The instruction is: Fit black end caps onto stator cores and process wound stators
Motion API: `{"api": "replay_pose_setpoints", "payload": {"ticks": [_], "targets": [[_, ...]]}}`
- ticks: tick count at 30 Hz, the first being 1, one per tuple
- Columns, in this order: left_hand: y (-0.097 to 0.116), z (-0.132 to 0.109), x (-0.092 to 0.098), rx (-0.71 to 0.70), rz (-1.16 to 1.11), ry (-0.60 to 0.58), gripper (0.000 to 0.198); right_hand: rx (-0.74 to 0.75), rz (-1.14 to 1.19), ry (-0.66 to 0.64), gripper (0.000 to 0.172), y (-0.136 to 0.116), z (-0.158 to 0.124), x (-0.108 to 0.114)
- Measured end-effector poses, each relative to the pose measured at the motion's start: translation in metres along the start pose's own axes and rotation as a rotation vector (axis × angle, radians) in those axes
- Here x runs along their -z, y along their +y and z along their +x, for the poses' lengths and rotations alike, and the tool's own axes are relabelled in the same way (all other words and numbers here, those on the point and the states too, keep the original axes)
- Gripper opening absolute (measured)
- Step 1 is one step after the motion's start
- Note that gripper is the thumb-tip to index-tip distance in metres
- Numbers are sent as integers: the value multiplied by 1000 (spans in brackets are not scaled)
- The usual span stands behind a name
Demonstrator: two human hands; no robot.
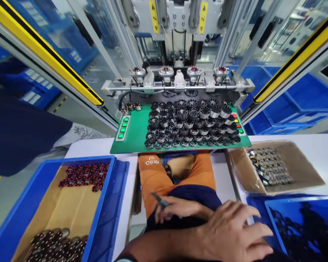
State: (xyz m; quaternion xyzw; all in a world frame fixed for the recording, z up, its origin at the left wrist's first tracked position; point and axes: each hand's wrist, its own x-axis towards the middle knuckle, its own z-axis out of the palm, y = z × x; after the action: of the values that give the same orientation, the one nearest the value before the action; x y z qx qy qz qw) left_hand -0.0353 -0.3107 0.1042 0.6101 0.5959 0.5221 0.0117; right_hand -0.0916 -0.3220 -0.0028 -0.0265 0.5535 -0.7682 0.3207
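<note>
My left hand [232, 231] reaches across to the right, over my right wrist, beside a blue tray [276, 229] of black parts. Its fingers are bent, and a small pale grey patch shows between them; what it is, I cannot make out. Behind that forearm, above my lap, my right hand [177, 209] grips a dark pen-like tool [160, 200], its tip pointing up and left. Beyond my knees, black-and-silver slotted motor cores [188, 123] stand in rows, stacked in places, on a green board [136, 133].
A machine with several core holders [166, 72] stands behind the board. Left, a blue bin [109, 189] holds wound cores in two groups. Right, a cardboard box [303, 171] contains metal cores. Yellow-edged posts [51, 54] flank the station. A person in dark clothing [22, 134] stands left.
</note>
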Motion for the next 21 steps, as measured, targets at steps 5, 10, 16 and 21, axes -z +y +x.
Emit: {"api": "replay_pose_setpoints", "payload": {"ticks": [5,10,16,21], "targets": [[-12,-4,-61,-94,-70,-224,54,-73,-158,-212,18,-1,41,-31],[-18,-17,-58,-15,-109,-296,54,-97,-333,-169,39,-5,31,-31],[-17,-16,-55,-39,-132,-381,49,-78,-440,-122,35,-5,30,-25],[-18,-16,-59,-60,-153,-413,49,-52,-461,-200,29,3,39,-21]]}}
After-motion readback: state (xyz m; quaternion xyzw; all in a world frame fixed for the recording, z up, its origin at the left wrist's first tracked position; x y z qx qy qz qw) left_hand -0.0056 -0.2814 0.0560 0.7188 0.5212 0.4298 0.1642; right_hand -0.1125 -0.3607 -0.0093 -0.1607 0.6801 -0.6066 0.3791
